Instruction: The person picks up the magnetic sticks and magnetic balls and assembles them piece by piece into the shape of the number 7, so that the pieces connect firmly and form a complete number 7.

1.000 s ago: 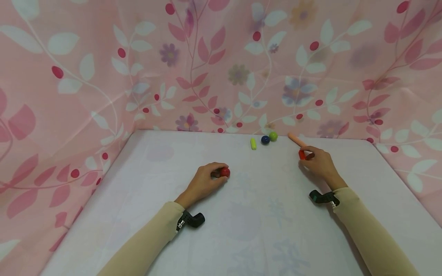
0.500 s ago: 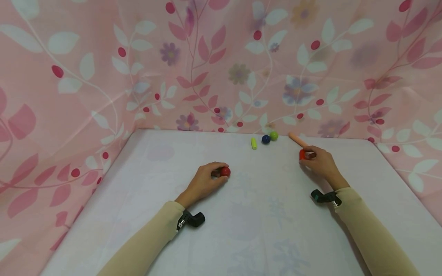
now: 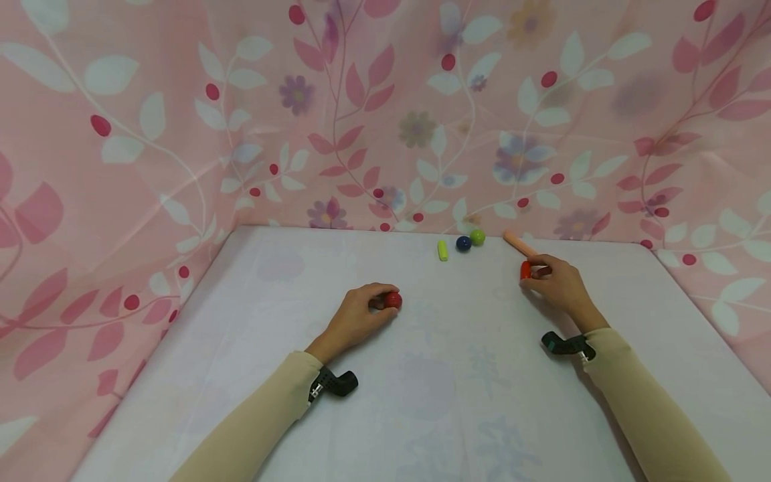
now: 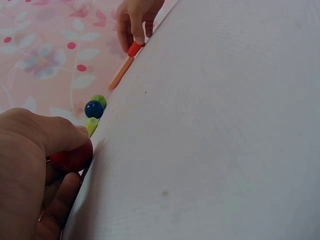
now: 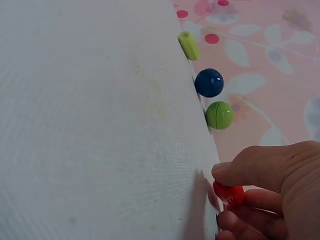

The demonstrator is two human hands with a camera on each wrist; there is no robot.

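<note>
Near the middle of the table, my left hand (image 3: pixel 360 313) holds a glossy red ball (image 3: pixel 393 300) between thumb and fingers. The same ball (image 4: pixel 74 156) sits under the thumb in the left wrist view. Farther right, my right hand (image 3: pixel 557 284) pinches a small red cylinder (image 3: pixel 526 270). White marks show on this cylinder (image 5: pixel 229 194) in the right wrist view, where the thumb covers its top. Just beyond the right fingers lies a long orange stick (image 3: pixel 518 243); the hand hides its near end in the head view.
Along the table's back edge are a short yellow-green stick (image 3: pixel 442 251), a dark blue ball (image 3: pixel 463 244) and a green ball (image 3: pixel 478 237), the two balls close together. A white cloth covers the table (image 3: pixel 385 415). Pink floral fabric (image 3: pixel 361 120) hangs behind it.
The small red cylinder has turned slightly in my right fingers and stands a little more upright. My left hand and the red ball stay in place.
</note>
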